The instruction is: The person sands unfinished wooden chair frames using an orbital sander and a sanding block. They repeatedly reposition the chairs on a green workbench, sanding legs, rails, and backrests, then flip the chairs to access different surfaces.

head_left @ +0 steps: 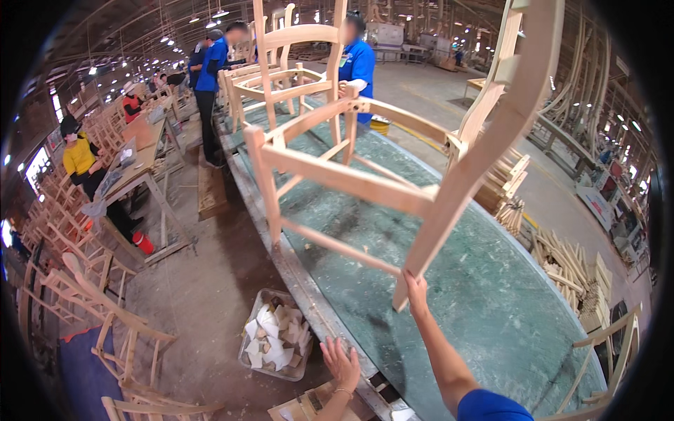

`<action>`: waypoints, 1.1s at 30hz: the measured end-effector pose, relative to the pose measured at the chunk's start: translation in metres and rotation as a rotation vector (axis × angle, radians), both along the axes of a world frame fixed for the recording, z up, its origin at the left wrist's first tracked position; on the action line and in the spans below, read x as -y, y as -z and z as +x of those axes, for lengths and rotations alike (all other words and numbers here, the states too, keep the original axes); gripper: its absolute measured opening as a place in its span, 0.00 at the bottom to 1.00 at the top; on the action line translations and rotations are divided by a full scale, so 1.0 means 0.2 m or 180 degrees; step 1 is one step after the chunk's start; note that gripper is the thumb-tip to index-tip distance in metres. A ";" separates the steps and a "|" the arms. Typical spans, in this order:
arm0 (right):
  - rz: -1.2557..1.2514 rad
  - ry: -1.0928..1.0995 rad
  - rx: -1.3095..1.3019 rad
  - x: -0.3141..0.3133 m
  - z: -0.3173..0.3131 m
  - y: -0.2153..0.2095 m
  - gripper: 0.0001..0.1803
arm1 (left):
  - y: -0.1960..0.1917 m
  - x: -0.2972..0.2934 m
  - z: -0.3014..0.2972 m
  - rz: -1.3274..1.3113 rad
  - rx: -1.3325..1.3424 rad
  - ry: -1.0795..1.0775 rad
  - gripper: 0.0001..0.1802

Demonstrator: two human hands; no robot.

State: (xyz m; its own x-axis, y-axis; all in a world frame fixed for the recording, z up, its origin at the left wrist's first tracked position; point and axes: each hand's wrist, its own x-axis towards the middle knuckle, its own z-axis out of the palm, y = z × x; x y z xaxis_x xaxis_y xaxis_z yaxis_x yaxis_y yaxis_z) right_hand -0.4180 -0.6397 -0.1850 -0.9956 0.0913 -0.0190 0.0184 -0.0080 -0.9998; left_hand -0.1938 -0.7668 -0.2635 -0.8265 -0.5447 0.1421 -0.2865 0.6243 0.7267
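A bare wooden chair frame (358,182) without a seat stands on a long green worktable (351,281), tilted a little in the view. Low on its near back leg, just above the tabletop, my right hand (415,293) is closed round the wood. My left hand (342,365) has its fingers spread at the table's left metal edge, with nothing in it. Beside that hand, on the floor, sits a clear plastic bin (303,365) of pale scraps (274,330). Farther along the table stands a second chair frame (298,35).
Across the table is a person in a blue shirt (361,63); other workers stand farther left. Chair frames (119,337) crowd the left floor. Wooden sticks (562,263) are piled along the right. A workbench (140,154) and red cylinder (143,243) stand at left.
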 end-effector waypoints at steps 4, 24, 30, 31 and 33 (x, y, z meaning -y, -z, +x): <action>-0.0173 0.0317 0.0184 -0.47 0.49 -0.03 0.24 | -0.01 -0.04 0.01 -0.0071 -0.0198 0.0133 0.32; -0.0069 0.0869 0.0002 -1.62 1.30 -0.75 0.37 | -1.86 0.03 0.28 0.0038 -0.2355 0.1165 0.40; 0.1477 0.2052 -0.1435 -1.82 1.10 -0.79 0.28 | -1.92 0.01 -0.06 0.2481 -0.1646 0.2321 0.26; 0.1140 0.2033 -0.0986 -1.83 1.10 -0.81 0.28 | -1.96 0.00 -0.09 0.2382 -0.1597 0.2209 0.22; 0.0510 0.2016 -0.0777 -1.77 1.15 -0.87 0.27 | -1.99 0.04 -0.16 0.2292 -0.1439 0.2039 0.19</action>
State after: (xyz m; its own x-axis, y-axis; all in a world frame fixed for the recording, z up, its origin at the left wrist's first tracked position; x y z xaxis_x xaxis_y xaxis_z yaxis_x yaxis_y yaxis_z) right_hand -0.1876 -0.2851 -0.0101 -0.7239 0.6387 0.2607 -0.1664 0.2051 -0.9645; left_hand -0.2254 -0.7751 0.1339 -0.9399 -0.1050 0.3249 0.3318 -0.0565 0.9416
